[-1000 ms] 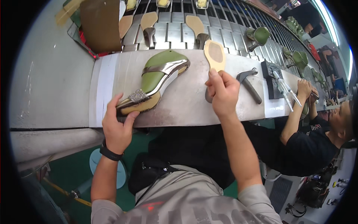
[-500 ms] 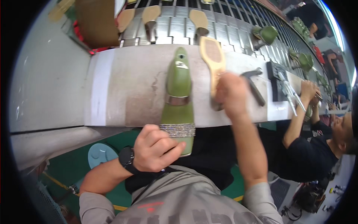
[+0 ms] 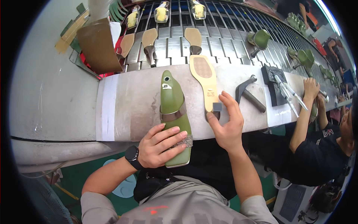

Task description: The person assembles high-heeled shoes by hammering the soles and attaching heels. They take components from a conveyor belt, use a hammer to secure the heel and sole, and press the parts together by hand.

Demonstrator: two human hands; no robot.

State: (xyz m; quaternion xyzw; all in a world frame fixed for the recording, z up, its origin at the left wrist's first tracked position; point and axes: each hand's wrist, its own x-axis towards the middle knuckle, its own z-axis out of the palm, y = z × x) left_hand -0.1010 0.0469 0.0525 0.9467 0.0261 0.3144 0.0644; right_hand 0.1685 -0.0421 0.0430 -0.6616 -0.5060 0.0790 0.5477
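Note:
A green shoe last (image 3: 172, 100) lies lengthwise on the bench, its near end past the front edge. A brown metallic strap (image 3: 173, 115) and a glittery strap (image 3: 189, 141) cross it. My left hand (image 3: 158, 149) is wrapped over the near part of the last, fingers across the glittery strap, hiding much of it. To its right lies a beige shoe sole (image 3: 209, 89) with a textured patch and a dark heel at its near end. My right hand (image 3: 229, 128) is open beside that heel, thumb tip at it and fingers apart. A small grey square shows there.
A claw hammer (image 3: 250, 95) and silver-handled tools (image 3: 289, 93) on a black block (image 3: 274, 84) lie to the right. Beyond the bench, a slatted conveyor (image 3: 220, 41) carries heeled soles and green lasts. A brown box (image 3: 97, 46) stands at left. A co-worker's hands (image 3: 311, 89) work at far right.
My right hand has gone from a blurred closed fist over the heel to spread fingers beside it. My left fingers now cover the glittery strap. The whole view has shifted.

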